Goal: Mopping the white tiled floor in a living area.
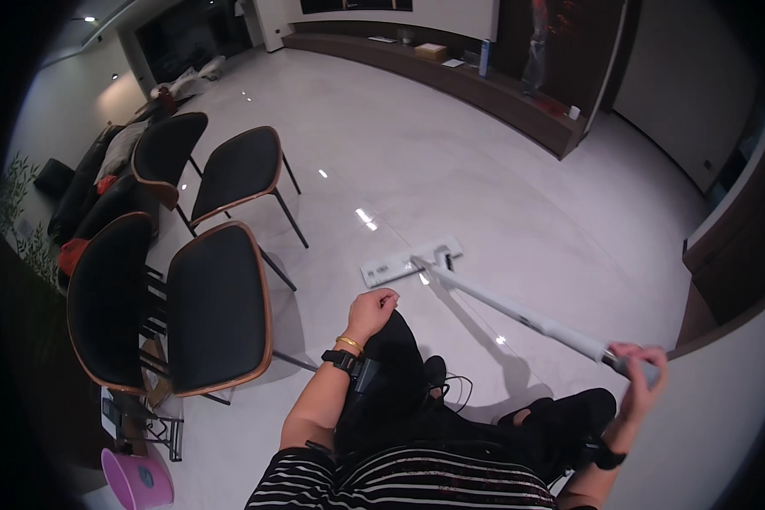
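My right hand (641, 377) grips the dark end of a flat mop's pole, at the right. The light grey pole (516, 312) slants down and away from it to the floor. Flat on the glossy tiles lies the wide mop head (395, 262), joined to the pole by a swivel. Above my left knee is my left hand (372, 310), its fingers curled in with nothing seen in them; whether it touches the knee I cannot tell. A gold-coloured bangle (349, 344) and a black wristband (340, 361) are on that wrist.
Two dark chairs with wooden edges, a nearer one (220, 312) and a farther one (242, 169), stand at the left. A pink bucket (139, 479) sits at the lower left. A long low cabinet (478, 86) runs along the far wall. A black sofa (92, 185) is beyond the chairs.
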### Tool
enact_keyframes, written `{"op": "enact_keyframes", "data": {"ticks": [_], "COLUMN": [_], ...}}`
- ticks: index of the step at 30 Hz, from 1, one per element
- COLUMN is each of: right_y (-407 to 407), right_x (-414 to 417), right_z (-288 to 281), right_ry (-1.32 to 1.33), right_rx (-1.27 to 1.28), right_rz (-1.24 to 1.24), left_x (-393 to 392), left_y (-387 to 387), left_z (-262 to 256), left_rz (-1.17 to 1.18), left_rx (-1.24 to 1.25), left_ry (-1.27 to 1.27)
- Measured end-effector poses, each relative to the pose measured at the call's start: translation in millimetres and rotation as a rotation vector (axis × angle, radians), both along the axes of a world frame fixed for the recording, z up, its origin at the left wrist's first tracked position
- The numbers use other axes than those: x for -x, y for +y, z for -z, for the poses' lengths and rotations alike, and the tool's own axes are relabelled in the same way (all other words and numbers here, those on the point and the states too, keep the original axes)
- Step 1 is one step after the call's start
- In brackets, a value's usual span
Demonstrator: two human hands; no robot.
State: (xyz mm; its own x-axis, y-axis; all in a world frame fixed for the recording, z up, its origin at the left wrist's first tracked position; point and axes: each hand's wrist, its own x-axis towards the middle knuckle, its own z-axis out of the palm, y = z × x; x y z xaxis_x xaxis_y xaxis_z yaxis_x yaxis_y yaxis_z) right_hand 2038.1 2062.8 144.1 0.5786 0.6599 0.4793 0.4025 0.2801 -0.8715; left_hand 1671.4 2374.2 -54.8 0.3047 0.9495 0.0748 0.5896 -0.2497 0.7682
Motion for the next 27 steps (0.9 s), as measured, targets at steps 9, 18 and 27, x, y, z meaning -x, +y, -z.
{"op": "enact_keyframes", "data": {"ticks": [9, 18, 27], "right_y": [-69.2, 49.2, 67.8], "right_x": [54.2, 90.9, 100.5], "right_z": [-65.7, -3.3, 117.1], "right_ry": [-0.215, -0.306, -0.363], "right_rx": [-0.731, -0.182, -0.212], "right_rz": [-0.197, -0.634, -0.440], "left_x": [-16.2, -34.0, -38.5], "left_y": [-3.0, -15.1, -25.8], "left_z": [-4.7, -8.9, -2.1], "left_rz": [0.072, 0.107, 0.136], "left_rx": [-0.016, -0.033, -0.106], "left_ry": [0.001, -0.011, -0.048]}}
